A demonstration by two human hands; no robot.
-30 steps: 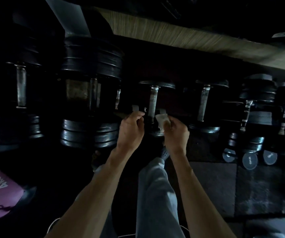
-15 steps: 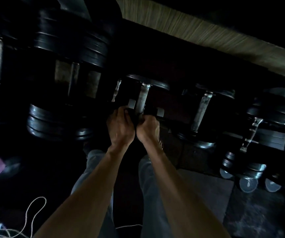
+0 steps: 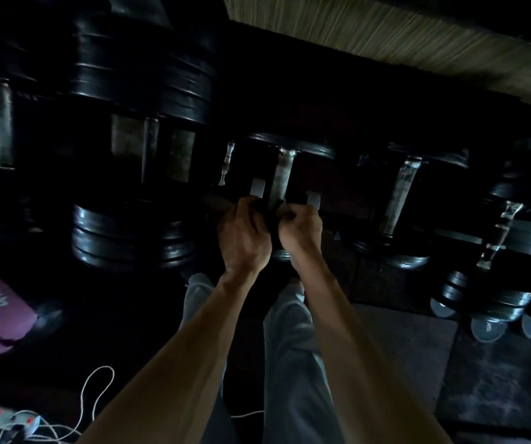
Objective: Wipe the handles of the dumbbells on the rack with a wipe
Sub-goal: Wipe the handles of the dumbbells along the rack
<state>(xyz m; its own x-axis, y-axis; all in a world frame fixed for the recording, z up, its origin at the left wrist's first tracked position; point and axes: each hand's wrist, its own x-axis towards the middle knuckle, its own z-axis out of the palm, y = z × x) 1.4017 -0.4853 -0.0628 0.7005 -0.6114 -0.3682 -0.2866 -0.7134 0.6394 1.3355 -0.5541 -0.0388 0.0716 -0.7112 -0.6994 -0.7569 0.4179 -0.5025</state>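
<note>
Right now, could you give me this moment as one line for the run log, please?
stage: at rack | left hand: curled, contents hidden | right hand: curled, contents hidden | wipe: unseen | dumbbell handle: just beyond the hands

Both hands curled, close together at the dumbbell handle.

Two bare forearms reach forward from the bottom of the view and converge. The left hand sits just left of the handle's near end, back of the hand up, fingers curled under and out of sight. The right hand sits just right of it, knuckles forward, fingers curled tight with the thumb tucked on the inner side. The hands are nearly touching. Too dark to tell what either one holds.
</note>
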